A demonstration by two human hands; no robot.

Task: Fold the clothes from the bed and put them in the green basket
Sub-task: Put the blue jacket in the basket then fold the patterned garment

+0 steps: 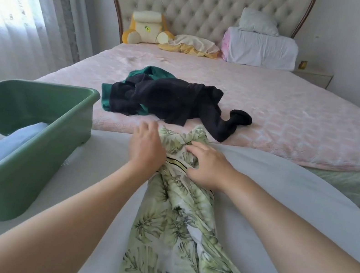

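Both the left hand (145, 147) and right hand (207, 165) clutch the top of the garment (178, 220), lying at the foot of the bed (275, 109); folding looks barely begun, so it wants flattening first, then the basket (8, 190) alongside

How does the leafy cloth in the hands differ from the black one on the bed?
The leaf-print garment is pale and patterned; the black garment is plain. The leaf-print garment lies stretched out, gripped by the left hand and right hand; the black garment lies crumpled, untouched, over a dark green garment. Neither is in the green basket.
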